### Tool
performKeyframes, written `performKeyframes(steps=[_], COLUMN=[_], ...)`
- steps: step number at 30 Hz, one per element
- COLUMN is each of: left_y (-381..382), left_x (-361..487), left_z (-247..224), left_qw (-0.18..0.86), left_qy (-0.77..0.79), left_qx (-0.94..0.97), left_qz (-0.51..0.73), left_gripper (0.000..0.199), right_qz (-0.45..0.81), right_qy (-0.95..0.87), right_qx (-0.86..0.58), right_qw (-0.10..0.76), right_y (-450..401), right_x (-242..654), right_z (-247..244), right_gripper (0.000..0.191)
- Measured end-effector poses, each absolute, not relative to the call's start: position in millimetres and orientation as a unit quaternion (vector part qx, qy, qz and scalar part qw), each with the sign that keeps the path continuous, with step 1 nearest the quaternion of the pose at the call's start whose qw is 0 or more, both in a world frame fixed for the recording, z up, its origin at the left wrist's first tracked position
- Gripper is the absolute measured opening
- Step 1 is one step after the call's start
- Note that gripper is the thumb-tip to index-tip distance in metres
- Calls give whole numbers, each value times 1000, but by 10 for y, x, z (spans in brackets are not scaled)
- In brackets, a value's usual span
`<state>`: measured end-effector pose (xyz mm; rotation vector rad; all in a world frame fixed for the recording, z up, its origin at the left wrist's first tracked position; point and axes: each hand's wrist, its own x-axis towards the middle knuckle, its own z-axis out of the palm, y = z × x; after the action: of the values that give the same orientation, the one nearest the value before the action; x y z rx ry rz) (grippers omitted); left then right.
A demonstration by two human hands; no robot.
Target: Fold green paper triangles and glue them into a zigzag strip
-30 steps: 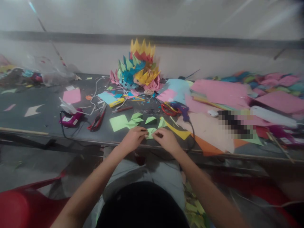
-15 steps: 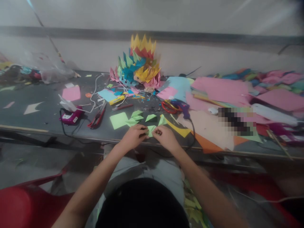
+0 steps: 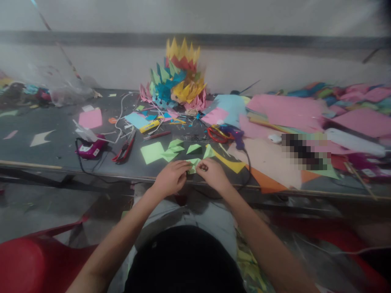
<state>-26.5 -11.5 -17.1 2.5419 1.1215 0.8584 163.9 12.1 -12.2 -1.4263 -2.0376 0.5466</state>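
Note:
A small piece of light green paper (image 3: 193, 166) is between my hands near the table's front edge, its creases partly covered by fingers. My left hand (image 3: 172, 177) has its fingers closed on the paper's left side. On the right side, my right hand (image 3: 212, 173) pinches it with curled fingers. Just beyond lie a flat green sheet (image 3: 152, 153), a pile of folded green pieces (image 3: 172, 150), a folded green triangle (image 3: 194, 149) and another folded green piece (image 3: 209, 151). Right of these is a curved yellow paper strip (image 3: 229, 162).
Red-handled pliers (image 3: 124, 148) and a purple device (image 3: 91, 147) lie to the left. A yellow cutter (image 3: 149, 126) lies behind. A purple glue gun (image 3: 236, 136) with its cord sits right of centre. At the back stands a colourful folded-paper model (image 3: 177, 83). Large pink sheets (image 3: 284, 110) spread rightward.
My left hand's fingers have shifted slightly along the green paper, and its near fingers are more curled. The right hand keeps its pinch. The view has tilted slightly.

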Motion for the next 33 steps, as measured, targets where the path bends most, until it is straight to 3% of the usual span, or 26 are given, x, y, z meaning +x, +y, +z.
performKeyframes(steps=[10, 22, 26, 30, 33], left_y=[-247, -220, -166, -142, -133], left_x=[-194, -224, -226, -186, -132], left_z=[-201, -126, -134, -149, -130], left_qw=[57, 85, 100, 118, 104], left_qy=[380, 375, 387, 441, 466], left_qx=[880, 882, 876, 849, 841], left_qz=[277, 273, 269, 267, 255], left_gripper=[26, 21, 11, 13, 15], right_qz=[184, 288, 213, 99, 51], right_qy=[-778, -779, -833, -899, -904], right_qx=[-534, -486, -425, -379, -382], right_qw=[277, 273, 284, 195, 185], right_y=[104, 148, 37, -120, -192], right_x=[1634, 1979, 2064, 2122, 2125], right_z=[-129, -67, -26, -107, -173], right_gripper=[14, 9, 22, 44, 39])
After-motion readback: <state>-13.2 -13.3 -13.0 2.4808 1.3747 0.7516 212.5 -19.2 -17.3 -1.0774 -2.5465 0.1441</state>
